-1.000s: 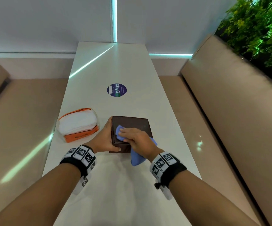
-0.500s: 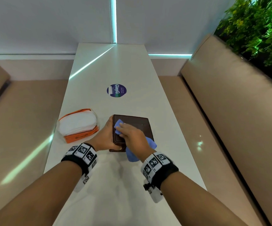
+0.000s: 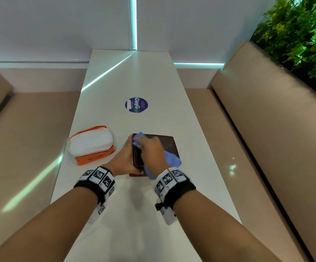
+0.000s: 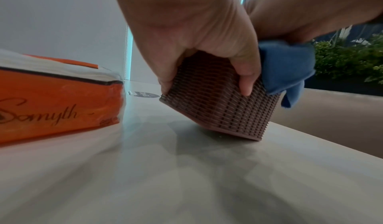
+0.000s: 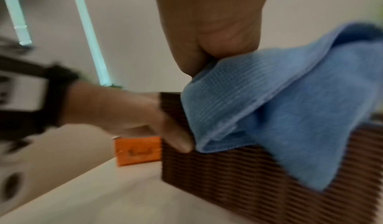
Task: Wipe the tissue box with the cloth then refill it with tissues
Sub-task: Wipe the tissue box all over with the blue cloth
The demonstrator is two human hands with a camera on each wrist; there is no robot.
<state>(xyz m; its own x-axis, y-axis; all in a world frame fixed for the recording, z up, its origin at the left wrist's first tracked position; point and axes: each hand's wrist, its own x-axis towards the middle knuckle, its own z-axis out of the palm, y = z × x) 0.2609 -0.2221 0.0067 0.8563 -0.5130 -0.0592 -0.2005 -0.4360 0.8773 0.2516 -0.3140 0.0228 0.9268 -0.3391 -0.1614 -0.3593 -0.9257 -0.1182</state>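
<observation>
Fingers of the left hand (image 4: 192,35) curl round the near-left corner of the box (image 3: 164,146): the thumb (image 4: 247,83) presses the woven near wall, the other fingers reach down the left wall. Right hand (image 3: 151,150) lies on top of the box with the cloth (image 3: 172,160) under it; its fingers are bent and press the cloth against the far-left part of the top. From the right wrist view the cloth (image 5: 279,106) is bunched below the palm (image 5: 215,30), but that picture is blurred, so how tightly the fingers close on it cannot be told.

Box is dark brown with woven sides (image 4: 219,109), and stands on the white table (image 3: 134,214), about mid-width, just in front of both wrists. In the left wrist view it looks tilted, one bottom edge off the table; wide lens, so cannot be sure. A loose end of cloth (image 4: 288,73) hangs over the right and near sides of the box.

Tissue pack (image 3: 92,144), orange with white tissues showing on top, lies on the table left of the box, near it but not touching. A round blue sticker (image 3: 136,104) sits on the table beyond the box. Both wrists wear black bands with black-and-white markers (image 3: 98,176). Beige benches (image 3: 267,138) run along both sides of the table; green plants (image 3: 301,40) are at far right.
</observation>
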